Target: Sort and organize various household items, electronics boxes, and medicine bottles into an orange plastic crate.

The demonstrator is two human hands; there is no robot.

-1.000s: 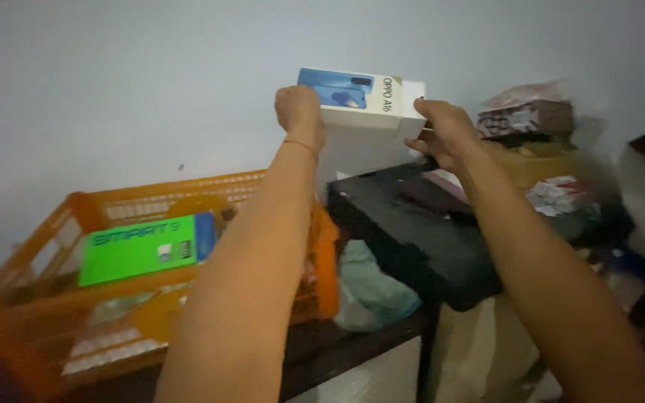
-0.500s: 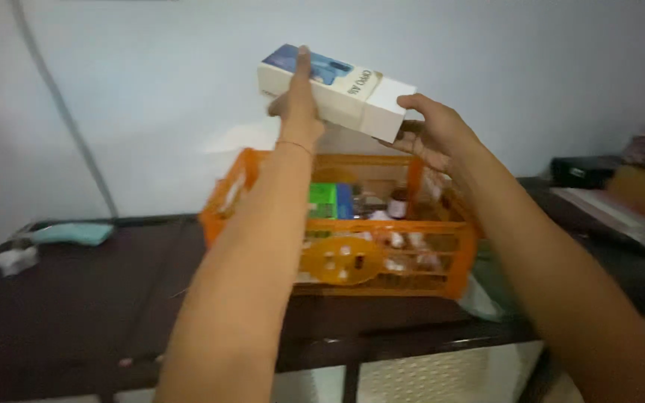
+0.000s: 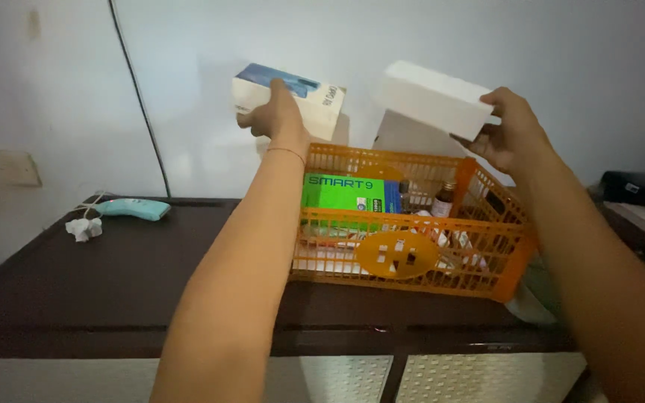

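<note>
My left hand (image 3: 272,113) grips a blue and white box sleeve (image 3: 293,97), held up against the wall. A plain white inner box (image 3: 434,99) sits in my right hand (image 3: 513,134), out to the right of the sleeve and apart from it. Both are raised above an orange plastic basket (image 3: 487,261) on the dark cabinet top. Inside the basket lie a green and blue box (image 3: 349,192), a small brown bottle (image 3: 443,198) and other small items.
The dark brown cabinet top (image 3: 113,276) carries a light blue handheld device (image 3: 134,208) with a white plug and cord (image 3: 83,227) at the left. A black cable (image 3: 137,97) runs down the wall. Dark objects (image 3: 636,186) lie at the far right.
The view swung left to the basket and cabinet. The box came apart: my left hand now has the printed sleeve, my right hand the white inner box.
</note>
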